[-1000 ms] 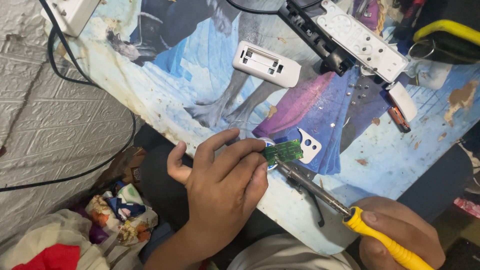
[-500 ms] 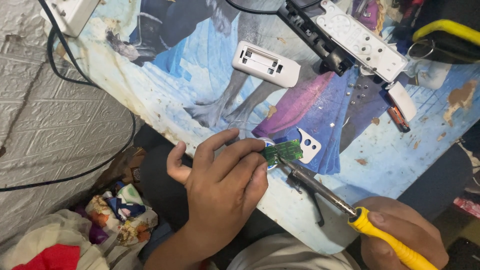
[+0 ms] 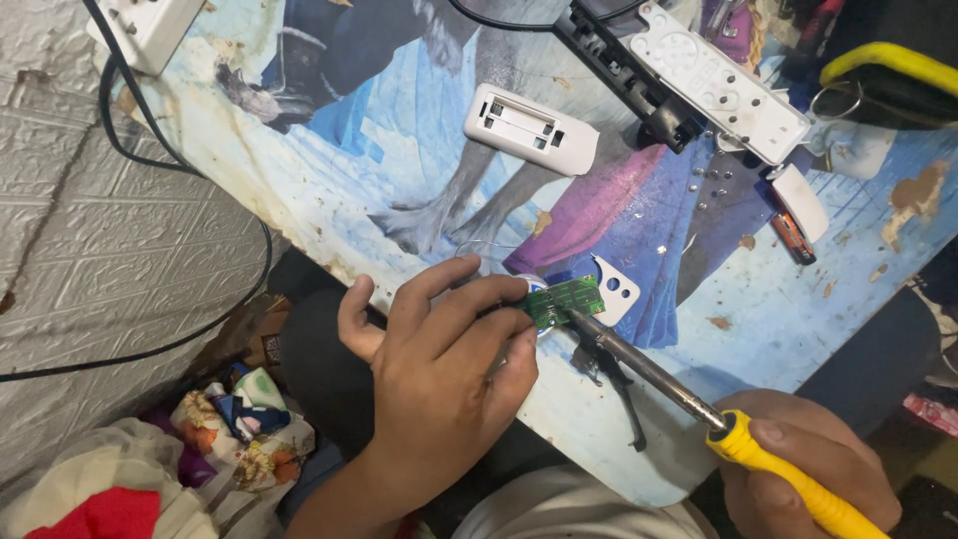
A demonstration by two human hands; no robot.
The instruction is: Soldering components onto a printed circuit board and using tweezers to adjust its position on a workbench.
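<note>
My left hand pinches a small green circuit board between thumb and fingers, just above the table's near edge. My right hand grips the yellow handle of a soldering iron at the lower right. The iron's metal tip touches the board's right end. A small white plastic plate with holes lies right behind the board.
The table has a printed blue and purple cover. On it lie a white plastic housing, a long white keypad panel on a black part, and a small white and orange piece. A white power strip and black cables sit at the left.
The iron's tip has shifted slightly along the green board; both hands stay almost in place.
</note>
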